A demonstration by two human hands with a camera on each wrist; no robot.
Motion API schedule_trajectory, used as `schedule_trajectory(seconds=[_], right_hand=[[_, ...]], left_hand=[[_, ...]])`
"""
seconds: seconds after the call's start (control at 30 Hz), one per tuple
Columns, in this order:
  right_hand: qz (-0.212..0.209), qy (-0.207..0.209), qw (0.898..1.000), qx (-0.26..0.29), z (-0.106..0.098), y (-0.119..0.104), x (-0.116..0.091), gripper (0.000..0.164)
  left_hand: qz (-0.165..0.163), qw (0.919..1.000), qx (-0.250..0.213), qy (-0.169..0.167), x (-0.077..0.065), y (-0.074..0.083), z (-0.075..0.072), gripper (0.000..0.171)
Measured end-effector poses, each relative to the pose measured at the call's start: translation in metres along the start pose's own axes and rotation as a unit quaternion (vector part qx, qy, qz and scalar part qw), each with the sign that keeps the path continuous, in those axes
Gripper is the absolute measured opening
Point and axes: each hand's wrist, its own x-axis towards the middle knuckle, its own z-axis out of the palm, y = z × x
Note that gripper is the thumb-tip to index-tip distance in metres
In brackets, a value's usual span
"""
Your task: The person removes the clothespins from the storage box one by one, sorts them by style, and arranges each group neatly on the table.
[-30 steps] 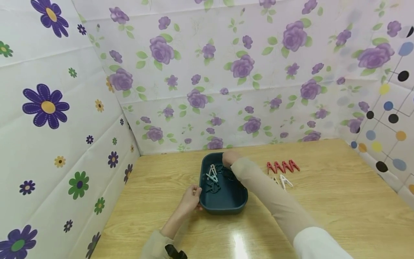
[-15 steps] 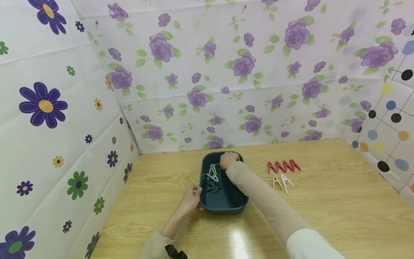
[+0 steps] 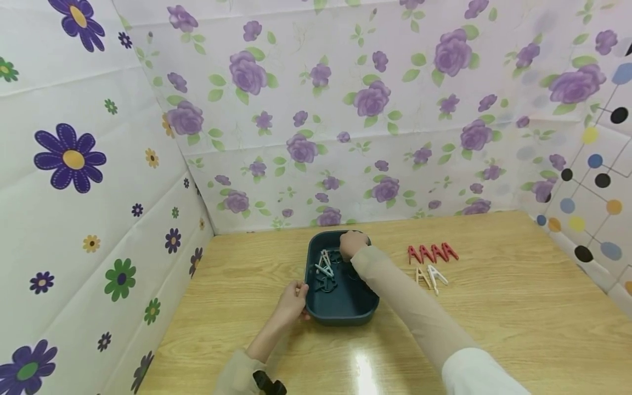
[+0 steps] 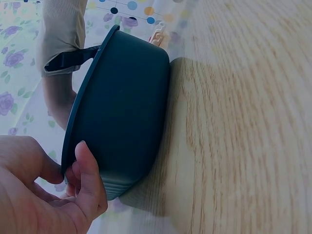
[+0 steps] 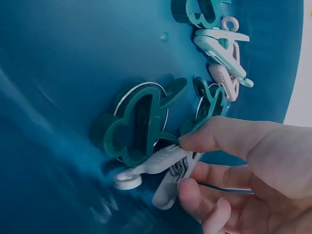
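Observation:
My left hand (image 3: 292,303) grips the near left side of a dark teal plastic bin (image 3: 340,320); in the left wrist view the thumb is at the bin's rim and fingers lie against its outer wall. Inside the bin, my right hand (image 5: 253,165) pinches a whitish clothespin (image 5: 158,161) between thumb and fingers. Beside it lie a dark green clip with a wire ring (image 5: 129,129) and another green clip (image 5: 209,105). Farther along are a mint clothespin (image 5: 222,48), a pale pink clothespin (image 5: 224,80) and one more green clip (image 5: 195,12). The head view hides the held clothespin.
Right of the bin, several red clothespins (image 3: 425,254) stand in a row on the wooden table (image 3: 518,307). In front of them lie a beige clothespin (image 3: 422,277) and a white clothespin (image 3: 436,277). A flowered cloth wall (image 3: 306,181) borders the table's back.
My right hand shifted left and toward me inside the bin, then slightly back right. Its forearm uncovered the beige clothespin. The left hand has stayed at the bin's side.

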Motion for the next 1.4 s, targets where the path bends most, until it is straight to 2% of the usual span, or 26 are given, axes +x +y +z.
schedule_trajectory(seconds=[0.07,0.23,0.43,0.63,0.73,0.87,1.0,1.17,1.4], right_hand=[[-0.001,-0.002,1.0,0.01,0.0,0.002,0.002,0.021],[-0.004,-0.004,0.999,0.049,-0.004,0.009,0.007,0.002],[-0.001,0.013,0.998,0.053,-0.007,0.018,0.008,0.013],[-0.029,0.017,0.996,0.083,-0.016,0.026,-0.001,0.016],[-0.045,0.008,0.994,0.103,-0.02,0.031,-0.005,0.023],[-0.073,0.011,0.989,0.128,-0.023,0.038,-0.007,0.036],[-0.1,0.043,0.984,0.141,-0.022,0.046,-0.01,0.046],[-0.134,0.08,0.974,0.166,-0.023,0.055,-0.019,0.05],[-0.172,0.108,0.959,0.197,-0.022,0.068,-0.031,0.05]], left_hand=[[0.001,1.0,-0.002,-0.001,0.0,0.0,0.0,0.031],[0.002,1.0,-0.001,0.003,-0.001,0.001,0.001,0.031],[0.004,1.0,0.001,0.004,-0.002,0.002,0.002,0.031],[0.006,1.0,-0.002,0.005,0.0,0.002,0.002,0.033],[0.004,1.0,-0.004,0.005,0.0,0.002,0.002,0.033],[0.0,1.0,-0.006,0.006,0.001,0.001,0.002,0.032],[0.003,1.0,-0.005,0.006,0.001,0.0,0.002,0.033],[0.003,1.0,-0.002,0.007,0.002,0.0,0.002,0.033],[0.003,1.0,-0.003,0.007,-0.001,0.001,0.002,0.034]])
